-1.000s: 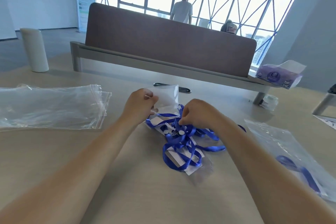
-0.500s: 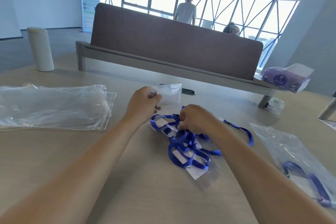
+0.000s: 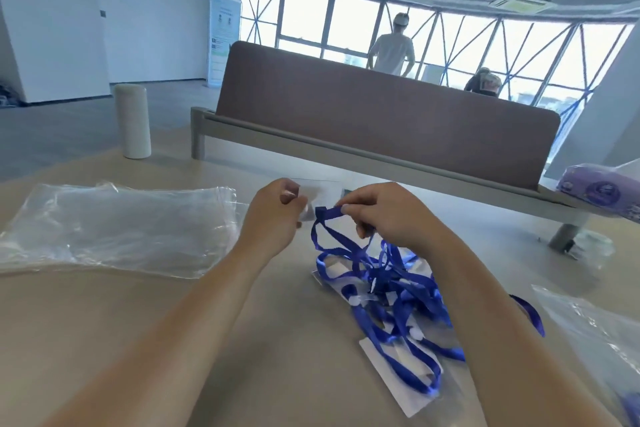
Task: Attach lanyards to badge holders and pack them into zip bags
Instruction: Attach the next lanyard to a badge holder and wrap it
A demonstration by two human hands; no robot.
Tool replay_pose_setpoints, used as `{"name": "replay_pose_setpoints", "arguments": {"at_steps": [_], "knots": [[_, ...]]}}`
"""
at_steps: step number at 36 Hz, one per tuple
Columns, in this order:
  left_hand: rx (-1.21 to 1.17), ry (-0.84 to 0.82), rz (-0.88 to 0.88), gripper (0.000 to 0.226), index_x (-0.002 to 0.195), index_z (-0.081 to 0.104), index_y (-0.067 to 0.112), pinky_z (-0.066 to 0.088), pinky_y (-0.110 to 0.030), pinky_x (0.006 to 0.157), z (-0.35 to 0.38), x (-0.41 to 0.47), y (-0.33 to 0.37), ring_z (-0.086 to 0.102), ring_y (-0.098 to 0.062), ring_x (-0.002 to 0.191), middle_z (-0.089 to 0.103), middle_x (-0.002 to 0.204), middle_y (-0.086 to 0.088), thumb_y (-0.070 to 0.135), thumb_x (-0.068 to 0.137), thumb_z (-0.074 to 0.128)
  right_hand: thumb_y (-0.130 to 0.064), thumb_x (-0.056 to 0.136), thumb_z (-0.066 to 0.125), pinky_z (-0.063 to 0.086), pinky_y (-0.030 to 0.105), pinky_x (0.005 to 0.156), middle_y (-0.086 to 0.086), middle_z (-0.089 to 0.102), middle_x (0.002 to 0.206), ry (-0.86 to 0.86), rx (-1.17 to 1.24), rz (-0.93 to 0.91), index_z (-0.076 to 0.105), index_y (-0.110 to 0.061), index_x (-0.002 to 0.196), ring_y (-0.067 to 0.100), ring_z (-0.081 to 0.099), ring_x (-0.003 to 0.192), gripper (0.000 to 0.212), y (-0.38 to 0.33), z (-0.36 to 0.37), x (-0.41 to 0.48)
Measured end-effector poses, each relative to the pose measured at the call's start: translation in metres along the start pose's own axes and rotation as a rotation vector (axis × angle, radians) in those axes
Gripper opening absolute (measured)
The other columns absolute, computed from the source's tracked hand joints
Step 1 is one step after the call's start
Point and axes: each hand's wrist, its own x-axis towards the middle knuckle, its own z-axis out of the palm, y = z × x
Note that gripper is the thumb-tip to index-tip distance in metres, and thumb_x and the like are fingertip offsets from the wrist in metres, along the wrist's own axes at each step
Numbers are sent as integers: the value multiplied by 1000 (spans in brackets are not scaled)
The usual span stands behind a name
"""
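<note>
Lanyard (image 3: 327, 212) in right hand (image 3: 388, 215), badge holder (image 3: 313, 191) in left hand (image 3: 273, 218)

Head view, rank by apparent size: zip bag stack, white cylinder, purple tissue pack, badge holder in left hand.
1. zip bag stack, largest by far.
2-3. purple tissue pack and white cylinder: close; pack is cropped by the frame edge, so unranked.
4. badge holder, smallest, partly hidden by the left hand.

Blue lanyards (image 3: 391, 288) lie tangled over clear badge holders (image 3: 398, 381), near stacked zip bags (image 3: 114, 229).
</note>
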Motion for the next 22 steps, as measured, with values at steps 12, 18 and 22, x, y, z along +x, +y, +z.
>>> {"name": "replay_pose_setpoints", "arguments": {"at_steps": [12,18,22], "knots": [[65,-39,-5,16,104,64,24,52,-17,71,3,5,-9,63,-8,85,67,99,8,23,102,48,-34,93,65,52,36,65,-12,73,72,-38,-51,-69,65,-24,94,15,53,60,10,5,-1,19],[21,-96,14,19,95,67,27,62,-33,79,4,0,-6,67,-19,93,70,99,3,25,101,49,-25,92,66,36,14,52,-10,68,75,-45,-194,-83,73,-26,89,3,54,58,8,5,0,21],[92,-107,60,29,79,63,33,59,-40,82,8,-4,-4,66,-16,87,69,87,8,24,101,48,-17,95,60,39,18,56,-9,70,77,-64,-208,-92,71,-23,92,5,53,58,13,4,6,20]]}}
